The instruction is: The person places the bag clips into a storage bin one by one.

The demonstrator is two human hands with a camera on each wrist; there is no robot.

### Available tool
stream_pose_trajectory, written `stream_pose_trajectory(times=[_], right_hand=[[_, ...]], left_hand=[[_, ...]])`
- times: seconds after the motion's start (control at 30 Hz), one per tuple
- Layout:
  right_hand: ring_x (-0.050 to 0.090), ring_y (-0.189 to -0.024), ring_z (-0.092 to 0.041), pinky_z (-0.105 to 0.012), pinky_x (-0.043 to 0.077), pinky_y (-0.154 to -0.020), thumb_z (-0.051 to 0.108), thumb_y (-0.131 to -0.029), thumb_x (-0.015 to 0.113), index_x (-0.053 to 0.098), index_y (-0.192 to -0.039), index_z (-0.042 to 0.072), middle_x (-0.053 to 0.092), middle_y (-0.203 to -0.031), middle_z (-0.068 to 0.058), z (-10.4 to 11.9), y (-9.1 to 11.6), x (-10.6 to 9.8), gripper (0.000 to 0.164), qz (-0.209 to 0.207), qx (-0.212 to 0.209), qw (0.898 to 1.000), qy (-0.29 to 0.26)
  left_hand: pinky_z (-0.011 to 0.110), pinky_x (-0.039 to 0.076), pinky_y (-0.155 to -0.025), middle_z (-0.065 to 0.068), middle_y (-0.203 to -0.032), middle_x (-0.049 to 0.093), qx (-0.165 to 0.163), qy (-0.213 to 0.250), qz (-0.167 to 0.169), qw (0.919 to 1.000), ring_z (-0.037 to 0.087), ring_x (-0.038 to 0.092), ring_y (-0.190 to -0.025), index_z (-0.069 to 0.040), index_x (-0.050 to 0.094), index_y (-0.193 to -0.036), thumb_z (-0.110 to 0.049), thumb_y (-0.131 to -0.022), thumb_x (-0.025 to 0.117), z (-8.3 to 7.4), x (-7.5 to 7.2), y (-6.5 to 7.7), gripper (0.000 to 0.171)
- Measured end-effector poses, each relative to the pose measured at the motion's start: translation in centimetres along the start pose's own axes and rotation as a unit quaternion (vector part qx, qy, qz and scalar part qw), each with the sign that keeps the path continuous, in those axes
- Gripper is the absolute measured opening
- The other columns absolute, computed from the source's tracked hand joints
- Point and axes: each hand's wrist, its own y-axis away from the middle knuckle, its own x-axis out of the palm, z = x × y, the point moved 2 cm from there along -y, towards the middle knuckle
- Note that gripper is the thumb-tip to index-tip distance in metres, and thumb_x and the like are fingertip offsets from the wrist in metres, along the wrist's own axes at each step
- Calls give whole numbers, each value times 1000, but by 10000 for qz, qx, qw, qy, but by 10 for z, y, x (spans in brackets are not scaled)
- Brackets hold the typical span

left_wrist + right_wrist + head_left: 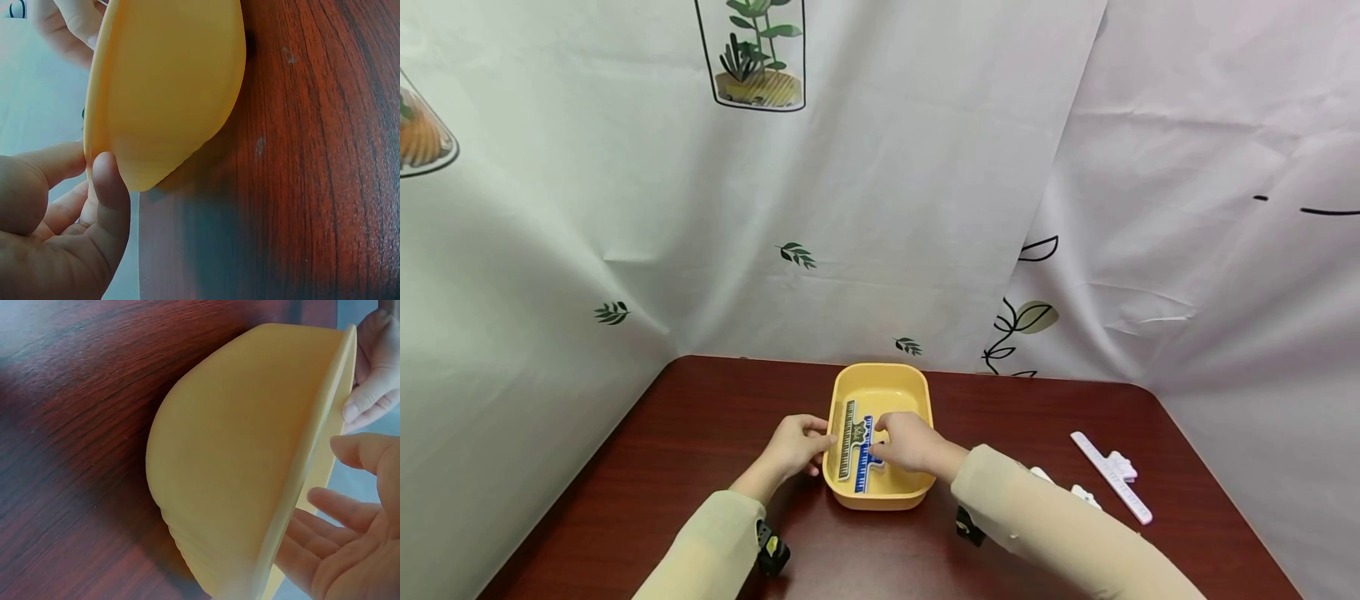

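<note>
A yellow plastic basin [880, 502] stands on the table. My left hand [796, 448] pinches its left rim between thumb and fingers; the left wrist view shows the thumb [109, 187] against the outer wall. Inside lie a dark green ruler [847, 442] and, to its right, a blue ruler [862, 467], both with shaped edges. My right hand [908, 442] reaches over the right rim into the basin, its fingertips close to the blue ruler. In the right wrist view its fingers [347, 509] are apart and loosely bent, with nothing visible between them; the basin wall hides some fingertips.
A white ruler [1112, 477] with a shaped edge lies on the right of the dark red table [700, 450]. Other white pieces [1086, 497] show partly behind the right sleeve. A patterned white cloth [880, 208] hangs along the table's back and sides.
</note>
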Motion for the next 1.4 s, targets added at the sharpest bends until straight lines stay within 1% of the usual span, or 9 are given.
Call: stream_pose_trajectory(times=[0.07,0.13,0.23,0.33,0.5,0.63,0.83,1.1,1.4], right_hand=[[56,-75,-12,-24,47,-63,27,-86,66,62,-117,-2,66,-115,-14,1,2,-1,43,-39,-51,9999,132],[58,-79,-12,-25,49,-66,29,-86,65,63,-117,0,66,-115,-13,1,4,-2,42,-75,-147,9994,319],[62,-93,-16,-31,53,-80,31,-87,64,63,-118,2,65,-116,-12,1,8,-2,43,-86,-313,9980,549],[61,-106,-19,-36,51,-91,33,-87,63,63,-119,4,63,-118,-10,-1,12,-3,43,-106,-428,9963,733],[59,-112,-22,-41,49,-95,37,-85,64,64,-117,7,62,-119,-8,-3,18,-8,44,-293,-661,9909,1137],[55,-118,-25,-48,45,-97,39,-86,64,64,-117,7,61,-124,-10,-6,23,-10,45,-431,-792,9868,1344],[47,-128,-30,-52,40,-102,42,-86,64,61,-123,9,54,-134,-13,-11,28,-15,50,-536,-710,9855,1443],[41,-132,-35,-55,33,-107,49,-86,62,53,-133,11,43,-144,-15,-20,35,-23,61,-607,-545,9872,1373],[41,-131,-36,-55,32,-108,56,-86,58,49,-136,14,41,-146,-13,-28,43,-28,66,-649,-230,9900,1232]], left_hand=[[27,51,-44,10,-77,59,7,-20,-2,10000,15,54,-54,7,59,-112,-7,-87,65,0,0,0,29],[27,51,-44,10,-76,59,20,-46,-9,10000,15,54,-54,7,59,-112,-7,-87,65,0,0,1,29],[27,50,-43,10,-76,60,27,-87,-28,10000,15,54,-55,6,60,-111,-8,-87,66,0,-1,1,29],[27,50,-43,9,-76,60,51,-162,-53,9998,15,54,-55,6,60,-111,-9,-87,66,0,-1,2,29],[27,48,-43,9,-75,60,76,-224,-65,9997,16,52,-55,5,61,-110,-9,-87,66,0,-1,2,28],[27,48,-42,8,-75,60,104,-256,-80,9996,16,52,-54,5,61,-110,-9,-86,66,0,-1,3,27],[28,48,-43,9,-76,60,66,-281,-101,9995,16,52,-55,5,61,-110,-9,-87,66,-1,-1,3,28],[28,48,-43,9,-77,61,56,-296,-104,9995,16,53,-56,4,61,-111,-10,-86,66,-1,-1,3,28],[28,48,-44,8,-77,61,18,-285,-82,9996,16,53,-56,3,62,-109,-11,-87,66,1,0,2,27]])
